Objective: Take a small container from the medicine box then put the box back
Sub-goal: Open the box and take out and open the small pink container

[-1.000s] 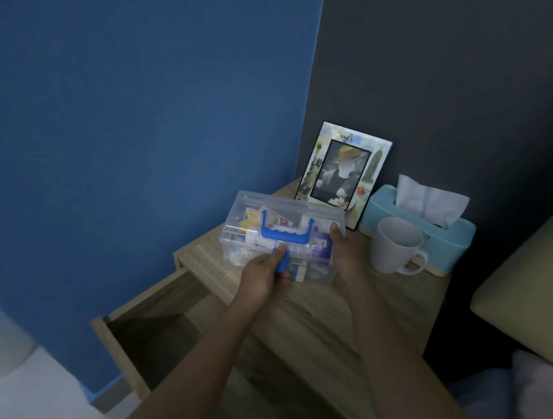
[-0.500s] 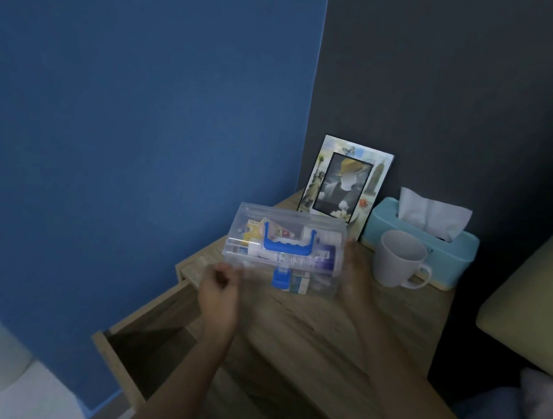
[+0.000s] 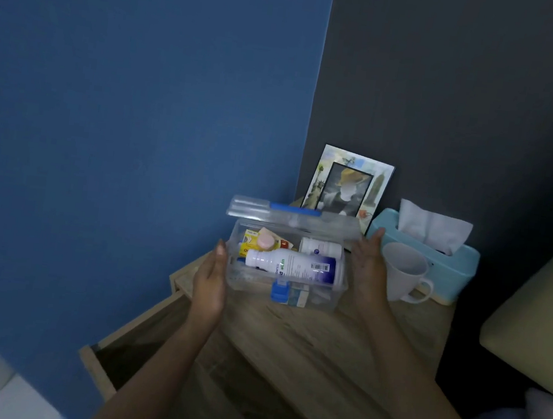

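The clear medicine box (image 3: 249, 280) stands on the wooden nightstand (image 3: 321, 345) with its lid (image 3: 268, 210) swung up and back. Inside lie a large white bottle with a dark blue label (image 3: 293, 264), a small white container (image 3: 320, 247) behind it, a pink-capped item (image 3: 265, 241) and yellow packets. A blue latch (image 3: 280, 290) hangs on the front wall. My left hand (image 3: 210, 281) lies flat against the box's left wall, fingers straight. My right hand (image 3: 368, 271) is flat beside the right wall, fingertips near the lid's right end.
A white mug (image 3: 402, 272) stands just right of my right hand, with a light blue tissue box (image 3: 451, 267) behind it. A photo frame (image 3: 350, 183) leans on the dark wall. The nightstand drawer (image 3: 101, 372) is pulled out at lower left. A cushion (image 3: 539, 308) is at right.
My left hand left the blue latch, dropped away, then came to the box's left side. The lid went from closed to raised, showing the contents. My right hand's fingers straightened.
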`<control>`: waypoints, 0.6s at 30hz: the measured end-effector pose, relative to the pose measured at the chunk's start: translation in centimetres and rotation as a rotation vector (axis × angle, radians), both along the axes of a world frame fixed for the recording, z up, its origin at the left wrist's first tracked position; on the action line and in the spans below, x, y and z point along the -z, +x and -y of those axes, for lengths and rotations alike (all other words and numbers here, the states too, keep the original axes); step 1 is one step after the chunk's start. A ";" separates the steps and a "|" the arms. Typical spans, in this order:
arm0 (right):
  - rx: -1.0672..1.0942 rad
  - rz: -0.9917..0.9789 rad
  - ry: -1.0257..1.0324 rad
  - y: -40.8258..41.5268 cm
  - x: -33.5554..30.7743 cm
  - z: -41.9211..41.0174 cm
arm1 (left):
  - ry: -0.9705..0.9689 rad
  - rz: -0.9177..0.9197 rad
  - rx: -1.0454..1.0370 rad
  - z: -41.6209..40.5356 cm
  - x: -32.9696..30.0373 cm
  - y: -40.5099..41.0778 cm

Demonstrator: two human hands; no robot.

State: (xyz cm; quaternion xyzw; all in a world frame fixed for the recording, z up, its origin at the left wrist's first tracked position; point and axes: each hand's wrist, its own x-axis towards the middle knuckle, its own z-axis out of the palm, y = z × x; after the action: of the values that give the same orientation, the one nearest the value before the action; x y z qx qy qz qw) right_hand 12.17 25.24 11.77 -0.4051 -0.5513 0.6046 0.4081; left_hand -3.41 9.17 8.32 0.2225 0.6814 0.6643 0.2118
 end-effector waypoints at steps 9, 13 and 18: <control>-0.097 0.175 0.076 -3.6 -2.6 -5.2 | -0.004 -0.049 0.009 -1.3 -0.2 -1.6; -0.140 0.211 0.033 -3.9 -1.0 -5.2 | -0.014 -0.057 0.025 -1.7 -0.1 -2.1; -0.062 0.251 0.025 -3.7 1.0 -5.4 | -0.009 -0.071 0.027 -2.1 0.2 -2.2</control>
State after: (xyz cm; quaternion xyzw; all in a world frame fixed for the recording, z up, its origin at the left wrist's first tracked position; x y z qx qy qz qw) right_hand 8.51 30.65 10.82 -0.4552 -0.6176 0.5547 0.3220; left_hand -5.57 11.24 8.08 0.2543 0.6884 0.6501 0.1971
